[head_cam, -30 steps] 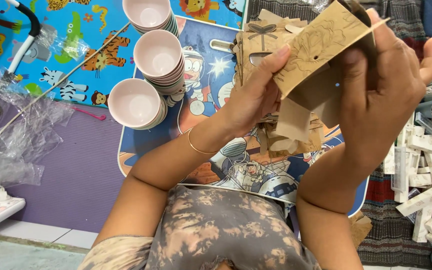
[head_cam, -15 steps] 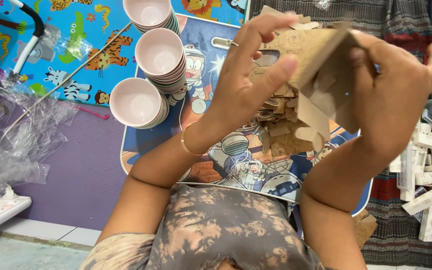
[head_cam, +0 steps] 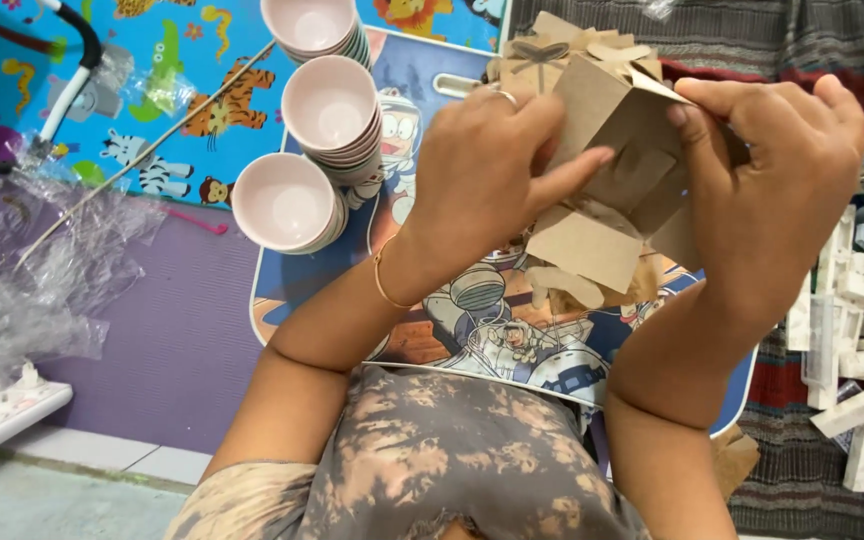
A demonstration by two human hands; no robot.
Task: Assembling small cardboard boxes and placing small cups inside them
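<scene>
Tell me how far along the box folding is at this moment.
Done: the brown cardboard box has its side walls formed. In hand: both the left hand and right hand grip it, bottom flaps hanging open. Left: closing those flaps, and the flat cardboard pieces stacked behind.

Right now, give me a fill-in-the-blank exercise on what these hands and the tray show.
1. Both hands, the left hand and right hand, hold a brown ____ box.
2. The pink bowls stand in ____ stacks.
3. The left wrist wears a thin ____.
4. The bowls rest on a tray printed with ____ pictures.

Missing words: cardboard; three; bracelet; cartoon
</scene>
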